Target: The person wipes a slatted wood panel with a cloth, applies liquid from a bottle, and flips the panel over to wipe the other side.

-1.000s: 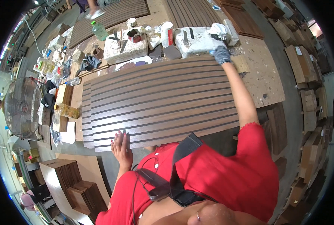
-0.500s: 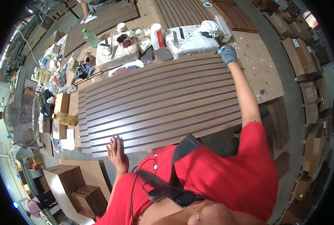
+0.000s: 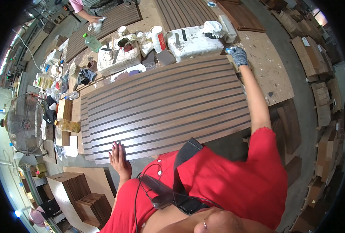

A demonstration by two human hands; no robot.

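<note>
A brown wooden panel with dark parallel grooves lies across the table in front of me, on top of a similar panel whose left edge sticks out. My bare left hand rests open on its near edge, toward the left corner, with the fingers stretched flat. Beside the far right corner, my right hand, in a grey glove, is closed round a small blue-and-white thing. The fingers mostly hide that thing, and I cannot make out its kind.
White-stained blocks stand beyond the panel with a white-and-red tub and a green bottle. At the far left a co-worker's hand wipes another grooved panel with a white cloth. A fan stands left; stacked boards lower left.
My right hand has moved slightly right, past the panel's corner, still holding the small thing. My left hand stays in place. The co-worker's hand and cloth have shifted over the far panel.
</note>
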